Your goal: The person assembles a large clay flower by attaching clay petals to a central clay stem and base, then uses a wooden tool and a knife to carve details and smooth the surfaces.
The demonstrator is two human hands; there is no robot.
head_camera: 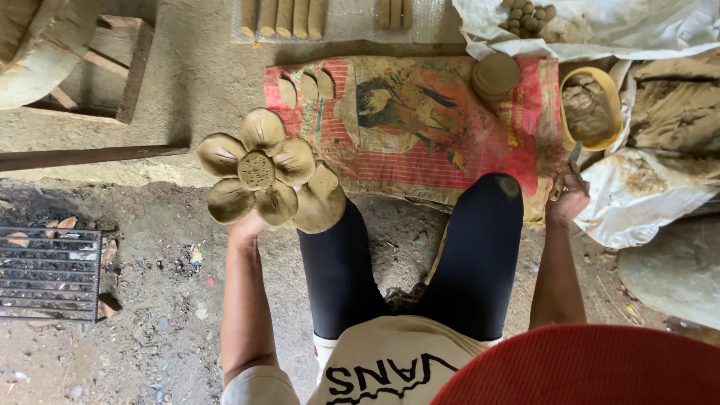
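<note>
Near: metal grate (pixel 49 271) on dirt floor (pixel 157 315), well left of knees. Left hand (pixel 251 223) raised, gripping clay flower (pixel 262 169) from below, petals facing camera, one petal hangs loose over left knee. Right hand (pixel 568 199) closed on small tool (pixel 574 156), beside yellow clay bowl (pixel 591 107). Beyond: printed sack (pixel 420 127) with cut petals (pixel 306 86), clay disc stack (pixel 495 75). Sack middle open.

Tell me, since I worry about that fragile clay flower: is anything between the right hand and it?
Yes. The clay flower sits in the left hand, while the right hand holds a small tool; both knees lie between them.
</note>
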